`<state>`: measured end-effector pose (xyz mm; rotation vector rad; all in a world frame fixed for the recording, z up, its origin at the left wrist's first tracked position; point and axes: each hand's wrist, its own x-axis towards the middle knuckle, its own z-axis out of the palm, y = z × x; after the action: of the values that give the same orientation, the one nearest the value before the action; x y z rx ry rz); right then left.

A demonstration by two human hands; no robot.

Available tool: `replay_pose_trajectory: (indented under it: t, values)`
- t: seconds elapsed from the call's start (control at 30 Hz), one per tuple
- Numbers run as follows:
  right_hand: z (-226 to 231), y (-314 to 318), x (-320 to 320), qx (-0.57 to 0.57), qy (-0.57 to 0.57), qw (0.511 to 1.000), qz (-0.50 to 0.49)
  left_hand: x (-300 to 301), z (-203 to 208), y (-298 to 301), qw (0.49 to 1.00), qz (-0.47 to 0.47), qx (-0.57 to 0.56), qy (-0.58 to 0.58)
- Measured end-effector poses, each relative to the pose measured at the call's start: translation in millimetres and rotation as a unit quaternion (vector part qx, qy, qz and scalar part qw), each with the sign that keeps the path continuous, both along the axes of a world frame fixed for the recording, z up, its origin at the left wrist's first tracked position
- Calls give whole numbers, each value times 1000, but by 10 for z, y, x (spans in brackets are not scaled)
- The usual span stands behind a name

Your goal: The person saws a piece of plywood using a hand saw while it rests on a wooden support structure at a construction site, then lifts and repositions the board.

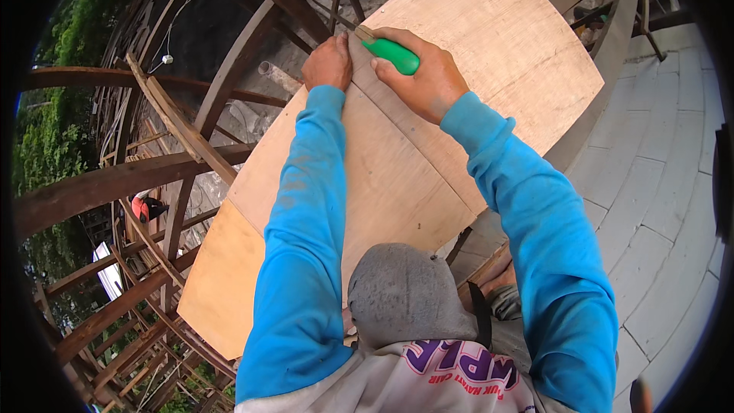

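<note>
My right hand (pixel 420 73) is closed around a green-handled tool (pixel 395 55). The tool's tan, blunt-looking end points to the upper left, at the top corner of a seam between plywood sheets; the rest of its tip is hard to make out. Close beside it, my left hand (pixel 329 63) is closed over the outer edge of the near plywood sheet (pixel 375 176), its fingertips partly hidden. Under my right hand lies the far plywood sheet (pixel 505 53), meeting the near one along a dark diagonal line.
A yellower plywood piece (pixel 222 275) adjoins at the lower left. Open dark timber beams (pixel 130 180) span a drop on the left, where a person in red (pixel 145 206) is far below. Grey planks (pixel 642 183) curve along the right. Rounded grey cloth (pixel 409 294) bulges below the sheets.
</note>
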<state>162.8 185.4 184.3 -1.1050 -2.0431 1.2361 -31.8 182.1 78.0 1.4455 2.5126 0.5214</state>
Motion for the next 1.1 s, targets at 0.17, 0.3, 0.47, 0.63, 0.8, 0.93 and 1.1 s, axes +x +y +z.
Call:
replay_pose_trajectory:
  t: [0.17,0.3,0.47,0.63,0.8,0.93,1.1]
  values:
    - [591,-814,1218,-64,6,997,37,-107,48,-177,1000,25,-4,7]
    - [546,-851,1341,2,-4,999,46,-88,42,-182,999,24,6,31]
    - [-53,105,138,42,21,999,-17,132,33,107,1000,3,1,-14]
    - [8,-65,334,-23,-2,1000,7,38,-86,102,1000,16,-20,0]
    - [934,-945,1678,-20,-66,995,65,-46,25,-217,999,20,1,36]
    - [672,-759,1232,-64,-8,998,19,-92,4,-209,999,25,14,37]
    - [-11,186,79,46,-33,998,-24,142,-19,115,999,-31,-2,-15]
